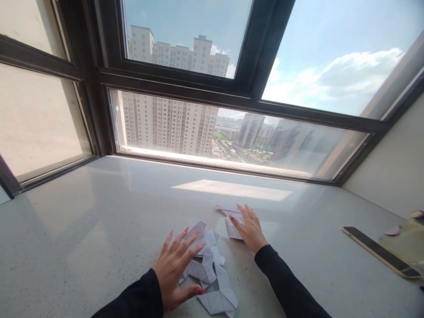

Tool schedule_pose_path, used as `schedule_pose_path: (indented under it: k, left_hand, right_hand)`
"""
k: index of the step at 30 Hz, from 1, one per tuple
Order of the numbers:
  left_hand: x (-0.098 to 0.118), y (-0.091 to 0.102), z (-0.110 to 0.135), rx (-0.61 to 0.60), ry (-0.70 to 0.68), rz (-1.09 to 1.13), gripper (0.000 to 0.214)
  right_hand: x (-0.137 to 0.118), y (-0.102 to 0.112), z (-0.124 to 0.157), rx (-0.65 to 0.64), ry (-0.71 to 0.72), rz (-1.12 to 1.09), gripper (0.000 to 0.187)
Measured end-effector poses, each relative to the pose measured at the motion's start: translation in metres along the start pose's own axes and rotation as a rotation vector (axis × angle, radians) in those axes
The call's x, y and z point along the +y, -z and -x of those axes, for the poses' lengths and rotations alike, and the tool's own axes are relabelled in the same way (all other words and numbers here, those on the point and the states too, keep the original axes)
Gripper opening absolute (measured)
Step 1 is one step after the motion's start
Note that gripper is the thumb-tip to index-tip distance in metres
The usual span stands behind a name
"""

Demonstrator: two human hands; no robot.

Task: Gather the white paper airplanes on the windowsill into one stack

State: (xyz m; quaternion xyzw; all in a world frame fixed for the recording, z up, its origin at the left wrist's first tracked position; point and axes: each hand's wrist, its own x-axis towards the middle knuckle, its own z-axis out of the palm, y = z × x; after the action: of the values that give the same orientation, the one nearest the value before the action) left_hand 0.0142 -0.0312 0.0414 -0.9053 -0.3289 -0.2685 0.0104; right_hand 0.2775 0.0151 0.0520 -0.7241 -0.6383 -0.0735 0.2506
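Several folded white paper pieces (217, 302) lie in a loose, overlapping pile on the pale speckled sill. My left hand (177, 267) is spread over the left side of this pile, fingers apart, partly covering it; whether the fingertips touch the paper I cannot tell. Farther back and to the right, my right hand (250, 229) rests over a smaller group of folded papers (233, 229). Its fingers are stretched out and lie on or just above them, hiding part of the paper. Neither hand has anything gripped.
On the right a phone (380, 251) lies on the sill (99, 247). Beside it, at the right edge, is a partly cut-off yellowish translucent item (404, 240). Dark-framed windows (245, 95) close off the back and left, and a white wall (391, 168) bounds the right.
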Motion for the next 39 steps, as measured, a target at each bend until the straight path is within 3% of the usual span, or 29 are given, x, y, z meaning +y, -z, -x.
schedule_pose_path:
  k: [3, 5, 7, 11, 14, 16, 20, 22, 27, 29, 33, 36, 39]
  left_hand:
    - [0.004, 0.0, 0.001, -0.032, -0.1, -0.02, 0.068]
    - [0.006, -0.003, 0.002, -0.055, -0.155, -0.03, 0.07]
    - [0.006, -0.007, 0.002, -0.059, -0.129, -0.043, 0.068]
    - [0.0, -0.014, 0.004, -0.014, 0.085, -0.064, 0.057]
    - [-0.011, -0.017, 0.005, 0.011, 0.155, -0.024, 0.052]
    - [-0.02, -0.018, 0.006, 0.038, 0.176, 0.028, 0.05]
    - [-0.03, -0.018, 0.004, 0.143, 0.196, 0.175, 0.048]
    - [-0.03, -0.016, 0.002, 0.187, 0.198, 0.254, 0.046]
    - [-0.014, -0.006, -0.003, 0.202, 0.191, 0.445, 0.045]
    - [-0.007, 0.0, -0.003, 0.176, 0.148, 0.481, 0.052]
    - [0.002, 0.01, -0.002, 0.107, 0.072, 0.449, 0.065]
    - [0.001, 0.012, -0.003, 0.122, 0.07, 0.335, 0.057]
    - [-0.007, 0.006, -0.004, 0.185, 0.151, 0.197, 0.048]
  right_hand:
    - [0.024, -0.018, -0.002, -0.145, -0.053, 0.059, 0.053]
    - [0.019, -0.027, 0.007, -0.181, 0.006, 0.029, 0.05]
    - [0.0, -0.031, 0.021, -0.171, 0.137, -0.069, 0.046]
    - [-0.048, -0.019, 0.045, -0.178, 0.307, -0.342, 0.038]
    - [-0.064, 0.001, 0.049, -0.135, 0.308, -0.458, 0.035]
    - [-0.065, 0.014, 0.049, -0.16, 0.331, -0.453, 0.047]
    - [-0.059, 0.022, 0.053, -0.515, 0.581, -0.426, 0.094]
    - [-0.059, 0.018, 0.055, -0.588, 0.596, -0.433, 0.095]
    - [-0.065, 0.01, 0.049, -0.343, 0.335, -0.698, 0.046]
    - [-0.064, 0.011, 0.042, -0.298, 0.295, -0.8, 0.037]
    - [-0.044, 0.008, 0.025, -0.128, 0.236, -0.626, 0.035]
    - [-0.017, -0.007, 0.01, -0.02, 0.155, -0.354, 0.049]
    - [0.006, -0.023, 0.001, -0.014, 0.086, -0.178, 0.057]
